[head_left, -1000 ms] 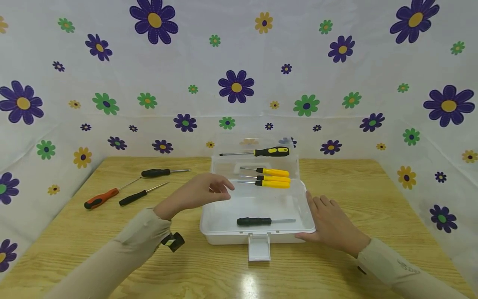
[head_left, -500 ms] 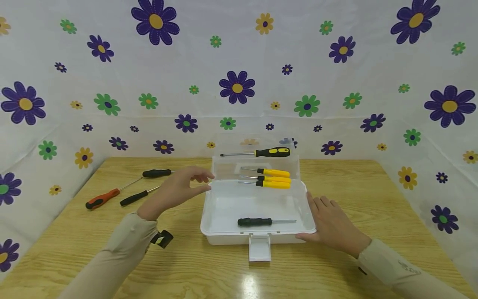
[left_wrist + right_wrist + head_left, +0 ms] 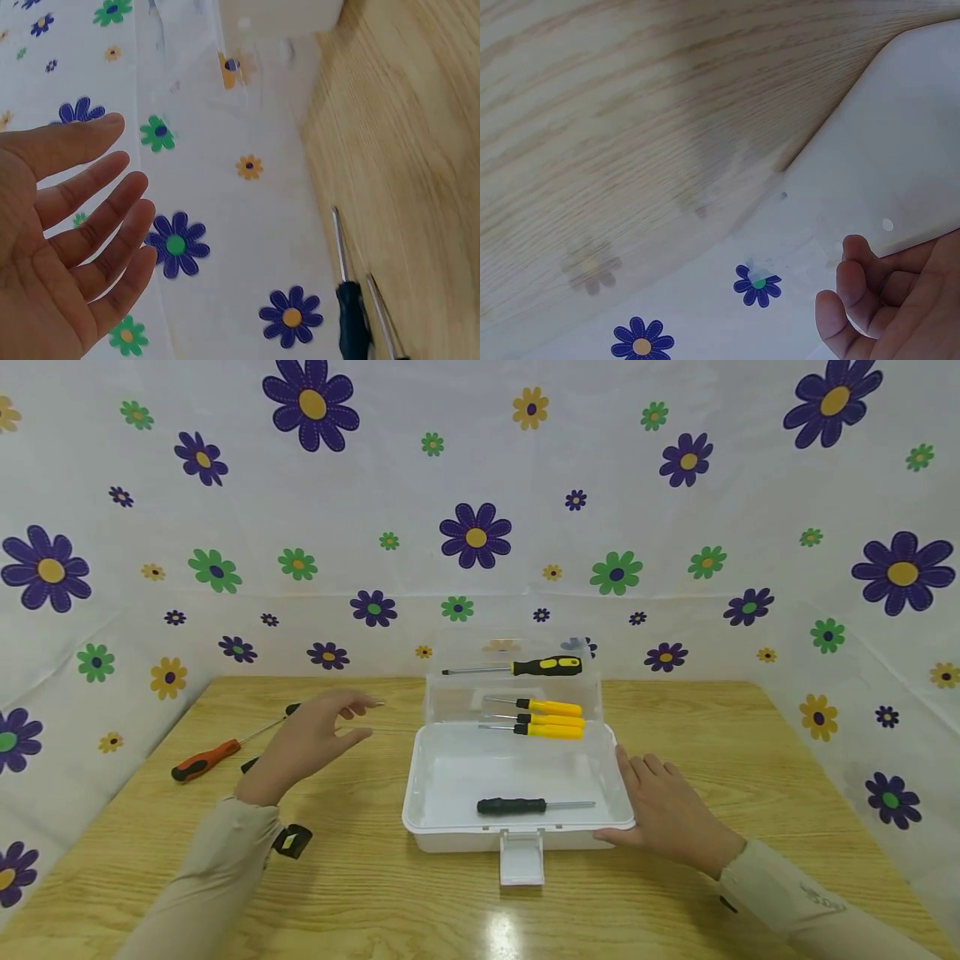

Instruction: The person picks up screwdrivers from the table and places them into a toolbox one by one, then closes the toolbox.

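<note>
My left hand (image 3: 311,735), fingers relaxed and apart, is above the screwdrivers on the left of the table and holds nothing. Beneath it, mostly hidden in the head view, lie two black-handled screwdrivers; the left wrist view shows one dark handle (image 3: 352,319) and a second shaft (image 3: 381,311). An orange-and-black screwdriver (image 3: 206,760) lies farther left. My right hand (image 3: 671,806) holds the white toolbox (image 3: 457,839) at its right front corner, thumb at the front. Inside the toolbox, near its front wall, is a black-handled screwdriver (image 3: 512,806).
The clear lid (image 3: 450,697) stands open behind the toolbox. Several yellow-handled screwdrivers (image 3: 555,707) and a larger black-and-yellow screwdriver (image 3: 547,666) lie in it. The front latch (image 3: 522,860) hangs down. A flowered cloth (image 3: 405,485) encloses the wooden table (image 3: 375,902).
My left hand has moved left, away from above the toolbox to over the black screwdrivers, covering them in the head view. My right hand has stayed on the toolbox.
</note>
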### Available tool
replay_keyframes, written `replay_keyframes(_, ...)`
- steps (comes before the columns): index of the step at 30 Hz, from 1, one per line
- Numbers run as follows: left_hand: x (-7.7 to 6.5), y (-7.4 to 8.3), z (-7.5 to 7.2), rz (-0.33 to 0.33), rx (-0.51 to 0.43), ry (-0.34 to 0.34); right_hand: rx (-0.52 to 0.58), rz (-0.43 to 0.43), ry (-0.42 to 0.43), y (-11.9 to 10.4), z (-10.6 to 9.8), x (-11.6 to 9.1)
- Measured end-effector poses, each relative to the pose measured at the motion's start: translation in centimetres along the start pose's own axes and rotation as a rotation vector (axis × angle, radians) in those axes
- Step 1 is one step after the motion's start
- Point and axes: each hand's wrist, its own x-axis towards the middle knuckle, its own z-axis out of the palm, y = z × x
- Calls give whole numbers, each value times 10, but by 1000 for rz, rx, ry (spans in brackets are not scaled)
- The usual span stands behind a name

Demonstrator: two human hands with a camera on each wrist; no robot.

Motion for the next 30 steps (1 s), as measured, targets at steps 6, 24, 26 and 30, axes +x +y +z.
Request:
replay_keyframes(6,-7,-26,-2,-23,-70,50,4,3,-6,0,0,1)
replay_keyframes(24,-27,-93,-13,-110,-73,68,10,4,-12,-1,-2,0)
replay_keyframes(26,-29,-99,-13,-122,-75,67,6,1,-9,-1,-2,0)
replay_keyframes(30,-32,-112,-11,-137,-65,58,1,-5,-1,-1,-2,0)
